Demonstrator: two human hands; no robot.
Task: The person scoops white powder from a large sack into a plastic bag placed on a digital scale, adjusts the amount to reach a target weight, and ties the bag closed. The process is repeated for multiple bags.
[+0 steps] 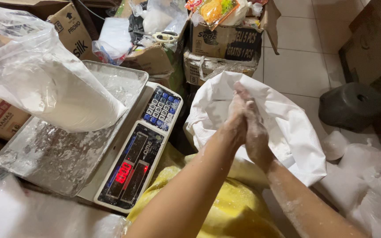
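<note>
My left hand and my right hand are pressed palm to palm over the open mouth of a large white sack. Both hands and forearms are dusted with white powder and hold nothing. To their left a digital scale with a red lit display carries a metal tray smeared with powder. A clear plastic bag filled with white powder lies on that tray.
Cardboard boxes stuffed with packets and bags stand behind the scale and sack. A dark round weight sits on the tiled floor at right. Filled clear bags pile at lower right. Yellow cloth lies under my arms.
</note>
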